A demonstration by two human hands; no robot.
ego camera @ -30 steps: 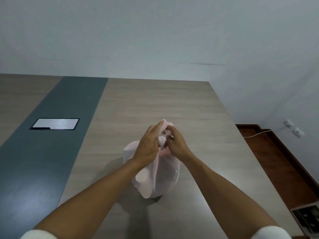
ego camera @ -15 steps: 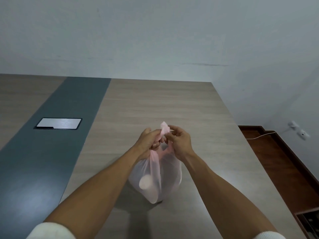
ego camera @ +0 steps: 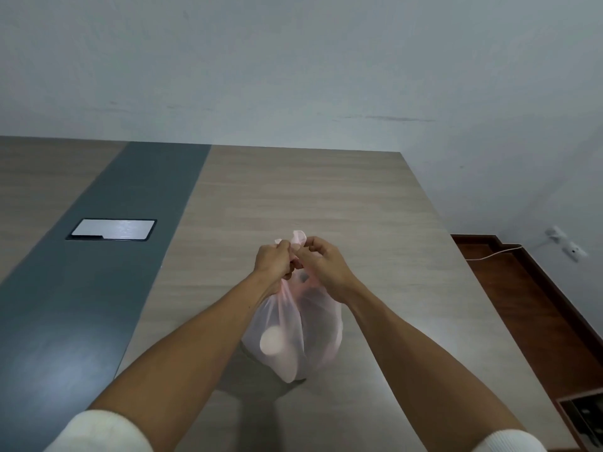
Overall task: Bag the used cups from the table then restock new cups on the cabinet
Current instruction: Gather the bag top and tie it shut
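A thin pale pink plastic bag [ego camera: 303, 334] hangs over the wooden table [ego camera: 293, 197], its bottom touching or just above the surface. Through its film I see the round white end of a used cup [ego camera: 272, 341]; other contents are blurred. My left hand [ego camera: 272, 259] and my right hand [ego camera: 321, 261] are pressed close together at the bag's top, each pinching a bunched handle. A short pink tail of handle sticks up between the fingers.
A dark grey strip [ego camera: 98, 288] runs along the table's left part, with a silver cable hatch [ego camera: 112, 229] set in it. The table's right edge drops to a brown floor [ego camera: 522, 305]; a white cable and wall sockets [ego camera: 567, 246] lie beyond. A dark box [ego camera: 584, 415] sits low right.
The bag has been lifted and its neck drawn tighter. Both hands moved closer together and slightly up, and the cup inside slid lower in the bag.
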